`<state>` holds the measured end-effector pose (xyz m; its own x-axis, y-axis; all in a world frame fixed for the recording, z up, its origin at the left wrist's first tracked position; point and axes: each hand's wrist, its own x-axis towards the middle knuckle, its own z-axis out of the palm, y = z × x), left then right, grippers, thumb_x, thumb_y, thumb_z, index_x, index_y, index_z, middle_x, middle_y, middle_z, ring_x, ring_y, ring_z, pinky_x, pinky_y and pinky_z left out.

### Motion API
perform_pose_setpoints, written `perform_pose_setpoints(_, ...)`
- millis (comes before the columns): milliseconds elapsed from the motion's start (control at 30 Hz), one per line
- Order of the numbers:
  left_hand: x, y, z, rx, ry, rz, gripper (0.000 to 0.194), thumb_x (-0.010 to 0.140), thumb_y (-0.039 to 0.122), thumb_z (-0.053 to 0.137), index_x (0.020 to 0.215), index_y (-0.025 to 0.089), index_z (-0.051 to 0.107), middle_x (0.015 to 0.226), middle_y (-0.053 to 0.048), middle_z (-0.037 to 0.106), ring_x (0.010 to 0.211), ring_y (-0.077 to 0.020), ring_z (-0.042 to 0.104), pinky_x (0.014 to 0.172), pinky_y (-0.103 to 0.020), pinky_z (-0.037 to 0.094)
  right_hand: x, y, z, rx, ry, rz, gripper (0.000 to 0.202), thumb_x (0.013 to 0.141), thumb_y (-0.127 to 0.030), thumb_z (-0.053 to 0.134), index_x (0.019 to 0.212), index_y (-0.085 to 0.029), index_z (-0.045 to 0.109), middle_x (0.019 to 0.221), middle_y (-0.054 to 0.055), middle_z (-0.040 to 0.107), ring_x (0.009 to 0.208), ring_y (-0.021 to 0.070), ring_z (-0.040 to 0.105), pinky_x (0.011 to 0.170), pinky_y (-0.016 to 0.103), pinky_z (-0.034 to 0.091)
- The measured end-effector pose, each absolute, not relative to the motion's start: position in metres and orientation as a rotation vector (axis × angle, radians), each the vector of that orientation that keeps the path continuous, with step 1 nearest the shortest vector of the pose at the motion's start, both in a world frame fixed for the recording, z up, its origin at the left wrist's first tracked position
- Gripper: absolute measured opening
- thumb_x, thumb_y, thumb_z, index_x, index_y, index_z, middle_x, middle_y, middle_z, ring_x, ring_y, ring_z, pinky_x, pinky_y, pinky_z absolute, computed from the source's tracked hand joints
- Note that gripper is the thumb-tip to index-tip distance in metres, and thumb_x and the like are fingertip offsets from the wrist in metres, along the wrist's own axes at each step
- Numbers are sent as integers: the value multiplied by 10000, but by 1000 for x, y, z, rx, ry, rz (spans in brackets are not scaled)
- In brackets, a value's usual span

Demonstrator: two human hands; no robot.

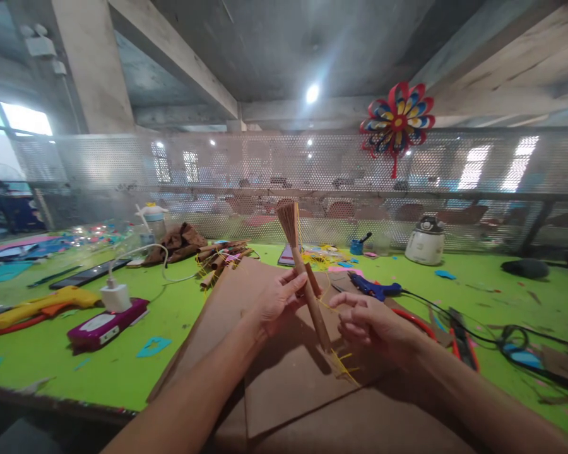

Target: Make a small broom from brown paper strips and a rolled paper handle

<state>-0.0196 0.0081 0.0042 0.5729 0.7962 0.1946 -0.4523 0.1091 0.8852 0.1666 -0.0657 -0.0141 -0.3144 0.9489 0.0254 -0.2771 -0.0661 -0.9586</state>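
My left hand (284, 297) grips a slim brown paper roll (316, 318) between thumb and fingers. The roll is tilted, and its upper end spreads into a pleated fan (288, 222). Yellow strands (344, 367) hang out at its lower end. Beside it, partly behind my fingers, shows a short brown piece (312, 279). To the right of the roll, my right hand (372, 323) has curled fingers, with a thin yellow string (329, 306) running from the roll to its fingertips. Brown cardboard (284, 391) lies beneath both hands.
Several brown rolls with yellow string (222, 257) lie at the back left. A blue glue gun (373, 287) with a black cable is right, near red-handled scissors (414, 320). Left are a yellow glue gun (47, 306) and a purple power strip (106, 325). Mesh (265, 170) stands behind.
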Motion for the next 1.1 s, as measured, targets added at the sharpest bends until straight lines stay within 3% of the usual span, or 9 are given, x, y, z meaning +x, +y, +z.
perform_pose_setpoints(100, -20, 10, 5, 1111, 340, 1020, 175, 758, 221, 683, 913, 151, 643, 880, -65, 694, 829, -191, 660, 787, -303, 495, 176, -65, -13, -1092, -1505, 1462, 138, 708, -230, 597, 819, -151, 622, 437, -78, 397, 403, 56, 281, 421, 205, 165)
perform_pose_setpoints(400, -35, 23, 12, 1060, 314, 1222, 158, 772, 200, 670, 913, 136, 640, 876, -73, 679, 806, -159, 643, 767, -289, 498, 204, -54, -11, -1530, -1993, 1014, 324, 804, -431, 553, 633, -162, 608, 482, -2, 551, 431, 99, 452, 462, 227, 323)
perform_pose_setpoints(633, -28, 12, 10, 1100, 351, 1056, 207, 716, 207, 717, 907, 166, 647, 783, -38, 671, 754, -170, 648, 770, -308, 480, 197, -61, 9, -1322, -1832, 596, 315, 790, -466, 576, 726, -178, 685, 759, 52, 653, 742, 205, 558, 679, 317, 410)
perform_pose_setpoints(967, -14, -13, 9, 1235, 347, 957, 227, 646, 197, 768, 851, 145, 683, 836, -56, 659, 823, -180, 605, 791, -315, 460, 146, -73, -22, -1074, -1842, 877, 265, 836, -363, 551, 989, -186, 677, 891, 47, 673, 803, 207, 588, 681, 286, 449)
perform_pose_setpoints(1100, -15, -19, 13, 1235, 337, 915, 229, 675, 216, 750, 865, 134, 653, 811, -65, 651, 779, -168, 598, 735, -292, 466, 135, -79, -24, -1119, -1899, 910, 250, 861, -342, 512, 886, -143, 662, 785, 48, 643, 683, 164, 557, 605, 266, 432)
